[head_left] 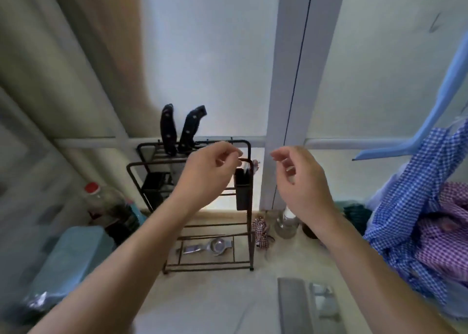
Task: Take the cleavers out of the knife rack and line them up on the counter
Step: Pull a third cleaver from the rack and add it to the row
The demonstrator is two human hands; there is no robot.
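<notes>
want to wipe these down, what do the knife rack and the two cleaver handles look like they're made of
The knife rack looks like thin metal rod with a dark matte coating: slim bent bars, no shine. The two cleaver handles look like black plastic or resin, slightly glossy, with pale dots that are probably rivets; blur leaves that open.

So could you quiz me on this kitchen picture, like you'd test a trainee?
1. How many black handles stick up from the rack?
2. True or false: the right hand holds a cleaver.
3. Which stands left of the rack: A) a red-capped bottle, B) a checked shirt?

Key: 1) Two, the second leaning right. 2) False; both it and the left hand are empty, fingers curled. 3) A; the shirt is on the right.
</notes>
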